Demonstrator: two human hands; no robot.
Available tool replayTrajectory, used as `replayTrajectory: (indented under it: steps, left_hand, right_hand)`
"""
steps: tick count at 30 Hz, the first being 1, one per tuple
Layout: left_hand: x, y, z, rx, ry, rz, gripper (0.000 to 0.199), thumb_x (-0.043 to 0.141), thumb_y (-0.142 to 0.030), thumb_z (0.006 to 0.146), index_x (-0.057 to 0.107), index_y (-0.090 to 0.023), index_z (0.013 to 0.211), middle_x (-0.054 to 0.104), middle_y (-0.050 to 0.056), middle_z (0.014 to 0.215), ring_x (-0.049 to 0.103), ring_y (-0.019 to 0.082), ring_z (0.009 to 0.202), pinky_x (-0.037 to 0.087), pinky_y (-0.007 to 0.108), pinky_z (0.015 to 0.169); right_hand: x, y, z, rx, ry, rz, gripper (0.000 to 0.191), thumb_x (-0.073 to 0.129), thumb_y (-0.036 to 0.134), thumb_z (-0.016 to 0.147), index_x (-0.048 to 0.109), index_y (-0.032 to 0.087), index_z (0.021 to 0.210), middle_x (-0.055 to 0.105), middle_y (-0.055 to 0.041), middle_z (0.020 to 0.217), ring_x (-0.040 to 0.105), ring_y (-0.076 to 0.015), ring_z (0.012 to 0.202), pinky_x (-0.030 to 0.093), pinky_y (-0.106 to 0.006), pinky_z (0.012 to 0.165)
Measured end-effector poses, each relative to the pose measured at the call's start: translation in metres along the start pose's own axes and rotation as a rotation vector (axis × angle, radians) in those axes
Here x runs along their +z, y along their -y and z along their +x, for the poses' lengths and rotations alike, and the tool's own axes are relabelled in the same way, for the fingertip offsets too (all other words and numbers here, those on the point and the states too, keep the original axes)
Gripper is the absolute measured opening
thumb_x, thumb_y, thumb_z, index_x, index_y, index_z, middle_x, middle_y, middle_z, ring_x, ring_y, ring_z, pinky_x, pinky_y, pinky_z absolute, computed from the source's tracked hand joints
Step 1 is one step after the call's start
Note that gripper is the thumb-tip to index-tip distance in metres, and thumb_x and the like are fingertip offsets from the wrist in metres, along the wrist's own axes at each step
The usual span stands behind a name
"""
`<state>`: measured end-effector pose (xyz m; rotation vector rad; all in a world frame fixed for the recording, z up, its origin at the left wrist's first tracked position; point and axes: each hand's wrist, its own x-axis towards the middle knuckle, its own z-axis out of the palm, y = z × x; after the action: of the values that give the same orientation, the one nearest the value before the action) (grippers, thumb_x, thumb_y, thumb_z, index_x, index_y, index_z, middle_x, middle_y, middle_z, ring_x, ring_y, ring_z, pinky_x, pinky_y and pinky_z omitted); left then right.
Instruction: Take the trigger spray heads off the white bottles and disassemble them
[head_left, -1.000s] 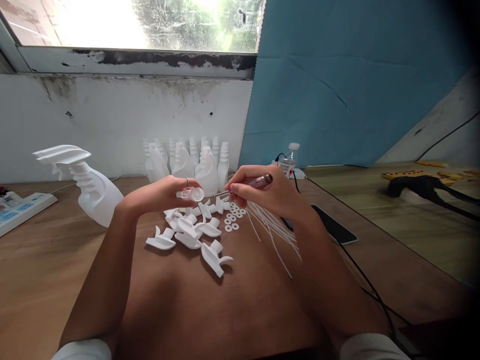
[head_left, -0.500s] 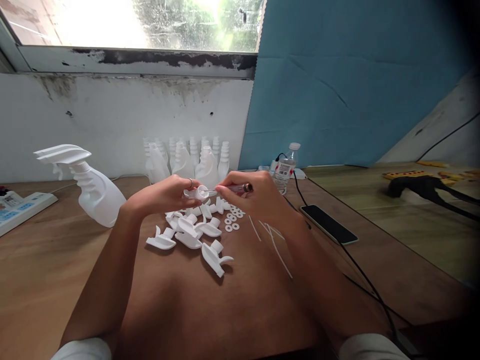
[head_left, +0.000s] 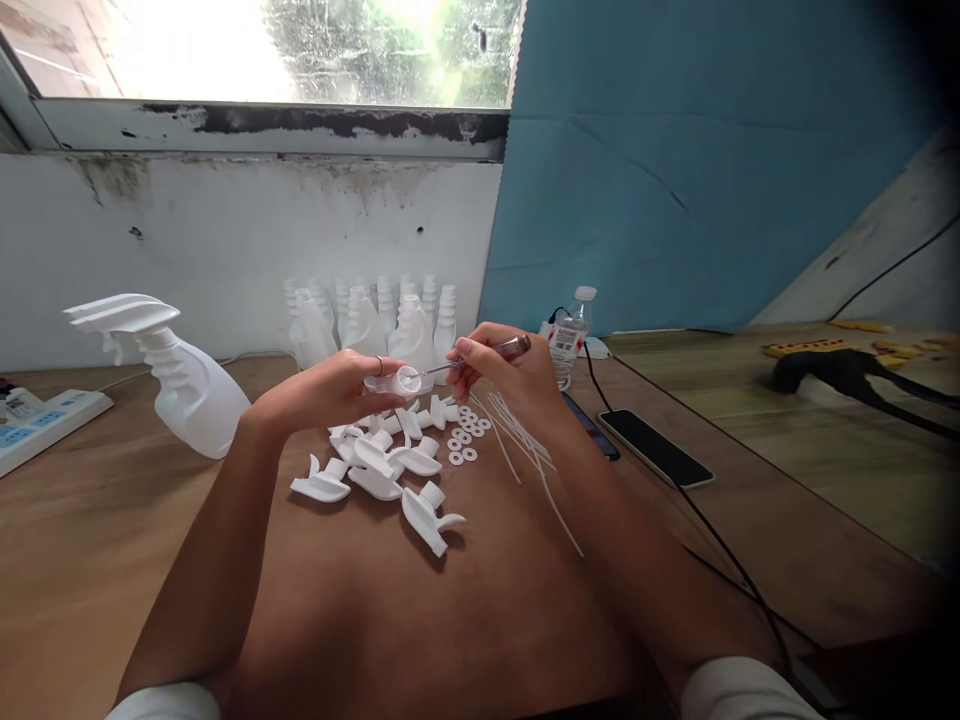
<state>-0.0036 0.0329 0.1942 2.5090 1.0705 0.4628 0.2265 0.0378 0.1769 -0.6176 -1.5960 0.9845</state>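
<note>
Spray head point(head_left: 406, 381) in left hand point(head_left: 351, 386), centre frame, now right of its place a second ago. Screwdriver point(head_left: 513, 348) tip, then clear of its mouth, now meets it; depth unclear. Since half a second ago, right hand point(head_left: 517, 372) is farther right, more shaft bare. Right of centre, more thin white tubes point(head_left: 519, 430) show.

Spray heads point(head_left: 424, 520), washers point(head_left: 466, 437), tubes point(head_left: 523, 435) on brown tabletop point(head_left: 360, 590)

Left-hand grip point(head_left: 358, 386): white spray nozzle point(head_left: 408, 381)
Right-hand grip point(head_left: 487, 362): thin tool point(head_left: 514, 347), tip at the nozzle's opening
Tabletop point(head_left: 450, 630): loose nozzles point(head_left: 373, 455), washers point(head_left: 465, 437), straws point(head_left: 520, 430)
</note>
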Motion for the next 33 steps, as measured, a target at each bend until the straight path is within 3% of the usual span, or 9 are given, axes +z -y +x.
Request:
replayTrajectory:
  steps: [5, 10, 16, 22, 33]
  left_hand:
    - [-0.003, 0.004, -0.002, 0.027, -0.095, -0.072, 0.039, 0.055, -0.04, 0.088, 0.059, -0.017, 0.119, 0.065, 0.002, 0.082, 0.057, 0.011, 0.07, 0.046, 0.02, 0.063]
    - [-0.003, 0.004, -0.002, -0.012, -0.056, 0.014, 0.04, 0.056, -0.041, 0.087, 0.057, -0.022, 0.123, 0.068, 0.0, 0.085, 0.056, 0.01, 0.065, 0.045, 0.02, 0.06]
    - [-0.008, 0.0, -0.004, -0.017, 0.019, -0.074, 0.042, 0.057, -0.044, 0.086, 0.059, -0.022, 0.121, 0.068, 0.001, 0.091, 0.061, 0.013, 0.075, 0.048, 0.02, 0.063]
    - [-0.012, 0.003, -0.006, -0.026, 0.104, -0.226, 0.04, 0.061, -0.044, 0.083, 0.063, -0.018, 0.113, 0.069, 0.006, 0.095, 0.065, 0.018, 0.085, 0.052, 0.023, 0.068]
    - [-0.011, 0.003, -0.004, -0.134, 0.177, -0.349, 0.043, 0.063, -0.044, 0.082, 0.061, -0.018, 0.117, 0.071, 0.006, 0.091, 0.067, 0.018, 0.084, 0.054, 0.024, 0.07]
  right_hand:
    - [0.001, -0.004, 0.001, -0.057, -0.042, 0.113, 0.022, 0.06, 0.032, 0.084, 0.062, 0.015, 0.07, 0.066, -0.0013, 0.059, 0.061, -0.0132, 0.046, 0.052, -0.027, 0.045]
    - [0.0, 0.002, 0.001, -0.018, 0.028, 0.08, 0.019, 0.062, 0.028, 0.083, 0.063, 0.014, 0.07, 0.066, -0.0024, 0.06, 0.061, -0.0133, 0.046, 0.052, -0.027, 0.045]
    - [-0.001, -0.011, 0.007, 0.128, 0.047, 0.294, 0.021, 0.059, 0.031, 0.083, 0.061, 0.014, 0.071, 0.066, -0.0027, 0.058, 0.059, -0.0128, 0.042, 0.048, -0.024, 0.039]
    - [0.005, -0.035, 0.012, 0.374, 0.012, 0.517, 0.02, 0.059, 0.03, 0.079, 0.062, 0.013, 0.07, 0.064, -0.0027, 0.056, 0.055, -0.0092, 0.041, 0.045, -0.018, 0.038]
    - [0.007, -0.048, 0.017, 0.616, -0.01, 0.68, 0.02, 0.055, 0.023, 0.08, 0.06, 0.012, 0.064, 0.06, -0.002, 0.051, 0.047, -0.0053, 0.038, 0.038, -0.013, 0.036]
